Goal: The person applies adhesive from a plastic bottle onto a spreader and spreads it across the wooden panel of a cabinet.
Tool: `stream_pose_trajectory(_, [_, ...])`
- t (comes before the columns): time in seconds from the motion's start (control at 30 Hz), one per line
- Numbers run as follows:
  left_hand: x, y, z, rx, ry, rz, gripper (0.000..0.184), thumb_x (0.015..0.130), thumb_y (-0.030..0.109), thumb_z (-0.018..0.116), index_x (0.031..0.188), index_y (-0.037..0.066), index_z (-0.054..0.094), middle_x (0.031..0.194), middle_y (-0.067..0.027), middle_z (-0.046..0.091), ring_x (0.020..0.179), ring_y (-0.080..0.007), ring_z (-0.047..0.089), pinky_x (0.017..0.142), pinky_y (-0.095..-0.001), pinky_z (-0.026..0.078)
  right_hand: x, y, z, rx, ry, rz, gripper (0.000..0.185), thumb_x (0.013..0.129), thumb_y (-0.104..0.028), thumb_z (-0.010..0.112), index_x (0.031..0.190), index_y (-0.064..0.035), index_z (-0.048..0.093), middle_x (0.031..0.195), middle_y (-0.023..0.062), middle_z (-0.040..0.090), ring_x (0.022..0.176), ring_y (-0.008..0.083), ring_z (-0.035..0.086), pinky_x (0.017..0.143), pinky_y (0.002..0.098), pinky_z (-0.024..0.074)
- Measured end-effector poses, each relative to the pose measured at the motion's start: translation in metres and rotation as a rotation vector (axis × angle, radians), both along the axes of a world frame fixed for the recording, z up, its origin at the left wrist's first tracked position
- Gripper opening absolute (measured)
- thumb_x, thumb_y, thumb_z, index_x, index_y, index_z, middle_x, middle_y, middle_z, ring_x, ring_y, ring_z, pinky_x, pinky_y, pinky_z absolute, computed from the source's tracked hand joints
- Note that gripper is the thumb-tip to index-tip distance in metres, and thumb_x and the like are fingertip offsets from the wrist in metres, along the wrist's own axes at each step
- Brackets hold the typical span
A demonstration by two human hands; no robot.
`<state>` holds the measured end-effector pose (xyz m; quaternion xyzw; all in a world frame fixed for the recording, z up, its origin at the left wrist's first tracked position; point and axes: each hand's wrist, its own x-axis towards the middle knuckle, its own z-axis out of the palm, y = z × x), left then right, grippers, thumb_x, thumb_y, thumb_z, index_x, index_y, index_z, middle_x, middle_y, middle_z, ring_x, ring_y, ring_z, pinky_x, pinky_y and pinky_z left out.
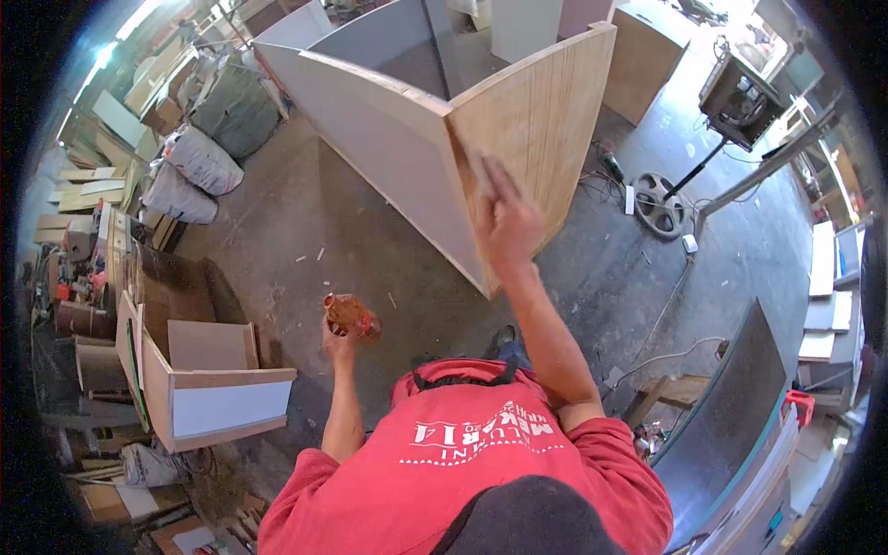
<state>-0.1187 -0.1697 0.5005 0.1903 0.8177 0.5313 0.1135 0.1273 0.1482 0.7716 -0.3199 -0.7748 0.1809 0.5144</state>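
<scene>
My left hand (339,342) is wrapped round a clear plastic bottle (355,317) with brown liquid inside, held tilted above the floor. My right hand (514,227) is raised against a large wooden panel (550,120), close to its near vertical edge. Its fingers are closed and press on the wood; what they hold is too small and blurred to name. Dark brown colour runs down the panel's edge by the fingers, while the face to the right is pale, grained wood. The panel joins a grey-white side (388,139) of a big open cabinet.
A small box-like wooden unit (231,377) stands at the left, near stacked boards and stuffed sacks (203,159). At the right are a floor fan (740,97), cables on the concrete floor (398,254), and a dark leaning sheet (726,407).
</scene>
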Motion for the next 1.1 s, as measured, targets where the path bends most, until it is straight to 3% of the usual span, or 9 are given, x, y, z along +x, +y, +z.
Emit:
stream_pose_trajectory(0.2, [-0.03, -0.037, -0.01, 0.22, -0.195, -0.161, 0.082, 0.073, 0.018, 0.088, 0.141, 0.003, 0.044, 0.132, -0.0125, 0.058, 0.116, -0.0242, 0.063, 0.096, -0.0359, 0.053, -0.023, -0.014, 0.014, -0.043, 0.055, -0.139, 0.044, 0.089, 0.0, 0.057, 0.13, -0.0116, 0.065, 0.128, 0.015, 0.065, 0.109, 0.0339, 0.066, 0.088, 0.0392, 0.0531])
stream_pose_trajectory(0.4, [-0.051, -0.105, -0.032, 0.132, -0.173, -0.126, 0.08, 0.075, 0.014, 0.086, 0.142, 0.004, 0.043, 0.133, -0.0111, 0.056, 0.117, -0.0232, 0.061, 0.097, -0.0356, 0.052, 0.0, -0.007, -0.027, 0.028, 0.054, -0.258, 0.035, 0.095, -0.008, 0.058, 0.128, -0.012, 0.067, 0.113, 0.0172, 0.071, 0.096, 0.0232, 0.071, 0.081, 0.0343, 0.0535])
stream_pose_trajectory(0.47, [-0.06, -0.123, -0.033, 0.107, -0.201, -0.12, 0.079, 0.075, 0.011, 0.085, 0.141, 0.004, 0.043, 0.134, -0.0109, 0.056, 0.118, -0.023, 0.06, 0.098, -0.0357, 0.051, 0.002, -0.004, 0.002, -0.405, 0.028, -0.364, 0.029, 0.095, -0.008, 0.059, 0.121, -0.0114, 0.071, 0.112, 0.0155, 0.072, 0.101, 0.0271, 0.071, 0.086, 0.0356, 0.0543])
stream_pose_trajectory(0.63, [-0.068, -0.12, -0.023, 0.223, -0.22, -0.133, 0.074, 0.078, 0.007, 0.081, 0.141, 0.004, 0.043, 0.135, -0.011, 0.055, 0.122, -0.0229, 0.057, 0.104, -0.0356, 0.046, -0.033, -0.055, -0.107, 0.033, 0.177, -0.205, 0.029, 0.094, -0.008, 0.061, 0.122, -0.005, 0.069, 0.105, 0.0195, 0.072, 0.089, 0.0194, 0.07, 0.078, 0.034, 0.0522])
stream_pose_trajectory(0.73, [-0.066, -0.1, -0.012, 0.363, -0.186, -0.151, 0.073, 0.081, 0.009, 0.08, 0.143, 0.004, 0.042, 0.137, -0.0125, 0.053, 0.126, -0.0244, 0.054, 0.106, -0.0371, 0.044, -0.008, -0.107, -0.154, -0.33, -0.088, 0.052, 0.029, 0.091, -0.004, 0.064, 0.119, -0.0002, 0.068, 0.111, 0.0121, 0.073, 0.098, 0.0227, 0.07, 0.083, 0.0373, 0.0536])
stream_pose_trajectory(0.8, [-0.053, -0.07, 0.027, 0.308, -0.184, -0.205, 0.074, 0.081, 0.011, 0.08, 0.144, 0.004, 0.043, 0.137, -0.0125, 0.053, 0.127, -0.0243, 0.053, 0.106, -0.0374, 0.044, 0.01, -0.123, -0.148, -0.381, -0.166, 0.068, 0.029, 0.09, -0.003, 0.065, 0.119, 0.0019, 0.067, 0.116, 0.0102, 0.072, 0.104, 0.0244, 0.069, 0.085, 0.0396, 0.0543])
stream_pose_trajectory(0.87, [-0.034, -0.032, 0.08, 0.263, -0.167, -0.366, 0.074, 0.079, 0.014, 0.08, 0.143, 0.003, 0.044, 0.136, -0.0123, 0.054, 0.126, -0.0247, 0.054, 0.105, -0.0379, 0.045, 0.041, -0.121, -0.157, -0.945, 0.187, 0.082, 0.03, 0.091, -0.005, 0.066, 0.12, 0.0027, 0.065, 0.116, 0.0085, 0.071, 0.104, 0.0238, 0.069, 0.084, 0.041, 0.0552])
stream_pose_trajectory(0.93, [-0.012, 0.005, 0.135, 0.254, -0.144, -0.488, 0.075, 0.078, 0.016, 0.08, 0.143, 0.003, 0.046, 0.135, -0.012, 0.056, 0.124, -0.0252, 0.056, 0.104, -0.0381, 0.046, 0.074, -0.108, -0.124, -1.216, 0.873, 0.174, 0.032, 0.091, -0.009, 0.069, 0.122, -0.0029, 0.063, 0.117, 0.0077, 0.069, 0.105, 0.022, 0.069, 0.087, 0.0386, 0.0555])
stream_pose_trajectory(1.1, [0.071, 0.11, 0.251, -0.134, 0.107, -1.028, 0.075, 0.067, 0.023, 0.08, 0.132, -0.003, 0.055, 0.115, -0.0157, 0.067, 0.104, -0.0237, 0.065, 0.094, -0.0369, 0.05, 0.168, -0.07, -0.08, -1.289, 1.083, 0.214, 0.032, 0.092, -0.008, 0.067, 0.123, -0.0051, 0.06, 0.116, 0.0053, 0.07, 0.105, 0.0189, 0.068, 0.092, 0.0348, 0.0551])
